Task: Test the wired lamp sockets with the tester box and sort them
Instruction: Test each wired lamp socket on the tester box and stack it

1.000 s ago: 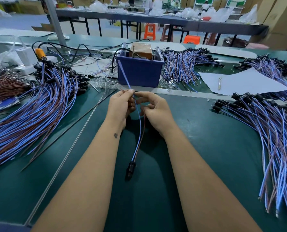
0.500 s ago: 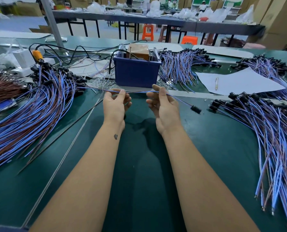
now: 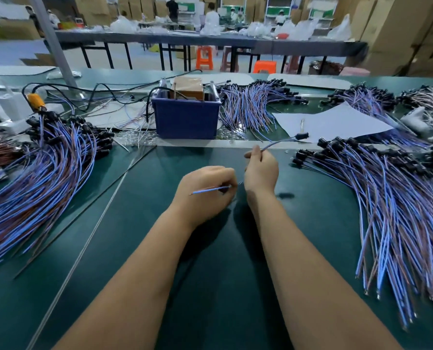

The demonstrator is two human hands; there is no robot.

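Near: both forearms reach out over the dark green bench mat. Left hand is curled, pinching the bare blue-and-brown wire end across its knuckles. Right hand grips the same lead higher up, its small black lamp socket held in the air, pointing right toward the fanned right-hand pile of wired sockets.

Progress: looks mid-batch. Big left-hand pile of blue/brown leads and more bundles behind; can't tell which are tested. Plenty left, judging by volume.

Further back: blue plastic tester box, centre, cabled, sheet of white paper beside it. Beyond: long tables, orange stools, cardboard stacks, workers. A factory floor.
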